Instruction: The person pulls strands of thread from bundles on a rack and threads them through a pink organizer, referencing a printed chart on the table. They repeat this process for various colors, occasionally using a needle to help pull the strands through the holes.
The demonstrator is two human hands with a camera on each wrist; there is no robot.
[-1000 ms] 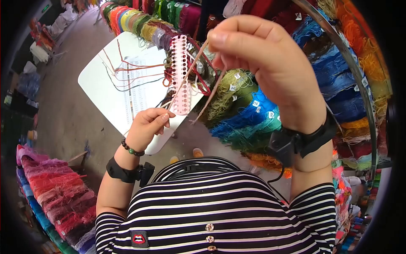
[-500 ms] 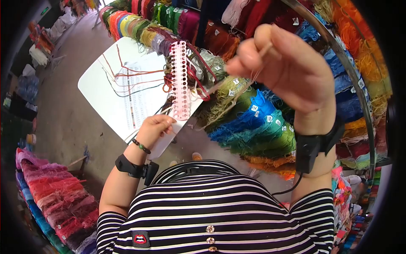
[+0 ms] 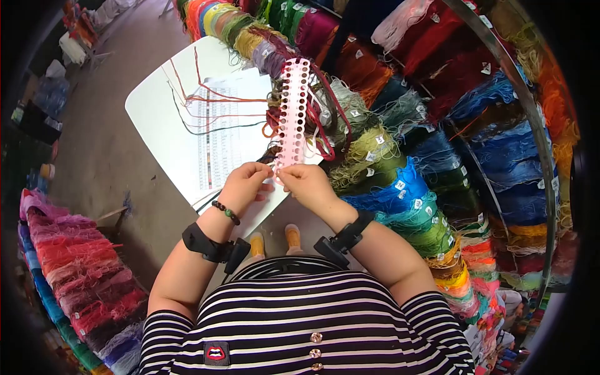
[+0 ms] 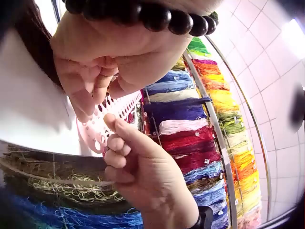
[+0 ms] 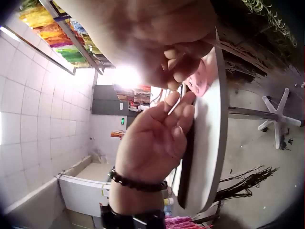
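Note:
A long pink thread card with holes [image 3: 291, 119] lies over the right side of the white table [image 3: 150, 94], dark and red threads looped along it. At its near end, my left hand [image 3: 245, 182] pinches a pale thread between thumb and fingers, mostly hidden by the fingertips. Close beside it, my right hand [image 3: 310, 186] has thumb and forefinger together on the thread at the card's lower corner. In the left wrist view, the right fingertips meet right by the card's edge [image 4: 93, 136]. Both sets of fingertips nearly touch.
A printed chart [image 3: 234, 150] lies on the table with several red and dark threads [image 3: 219, 100] stretched across it. Racks of labelled coloured skeins [image 3: 400, 187] stand close on the right; pink and red skeins [image 3: 81, 275] hang at the lower left.
My right hand has come down and left from high above the skeins to the card's near end, beside the left hand. The long pale strand no longer stretches up between the hands.

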